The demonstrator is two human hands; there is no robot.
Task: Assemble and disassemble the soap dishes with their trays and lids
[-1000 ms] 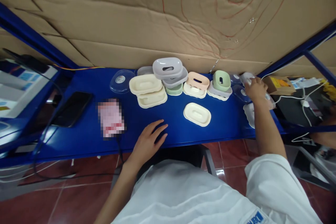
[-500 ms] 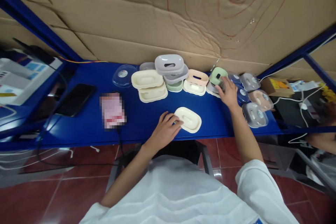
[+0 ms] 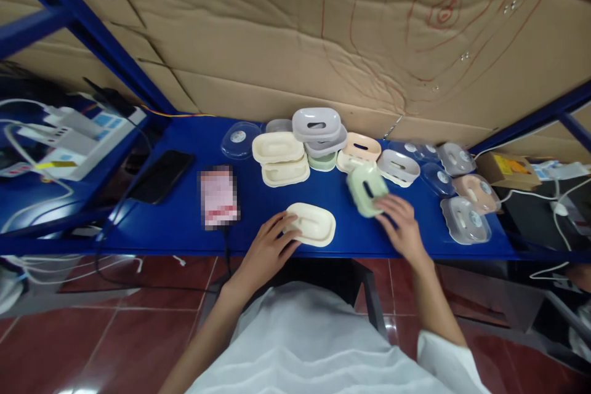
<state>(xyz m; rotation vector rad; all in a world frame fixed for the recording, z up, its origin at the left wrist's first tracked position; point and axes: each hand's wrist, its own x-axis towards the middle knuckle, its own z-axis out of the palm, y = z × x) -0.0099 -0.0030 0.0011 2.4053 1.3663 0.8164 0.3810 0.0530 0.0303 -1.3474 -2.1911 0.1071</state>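
Note:
My right hand (image 3: 399, 221) grips the edge of a green slotted soap dish tray (image 3: 359, 188), tilted above the table and slightly blurred. My left hand (image 3: 272, 243) holds the left end of a cream soap dish base (image 3: 316, 225), which rests near the table's front edge. Behind them stand stacked cream bases (image 3: 278, 148) and grey slotted trays (image 3: 316, 125). A peach tray (image 3: 361, 146) sits on a cream base, and a grey slotted tray (image 3: 399, 166) lies to its right, with a cream rim showing beneath.
Clear lids (image 3: 438, 180) and lidded soap dishes (image 3: 466, 221) cluster at the right of the blue table (image 3: 258, 221). A black phone (image 3: 162, 177) and a pixelated pink item (image 3: 218, 197) lie left. Cardboard (image 3: 258, 43) closes off the back. A power strip (image 3: 87, 148) stands far left.
My right hand has lifted the green tray off the grey one and brought it left and nearer to me. My left hand stays on the cream base. The view has shifted slightly.

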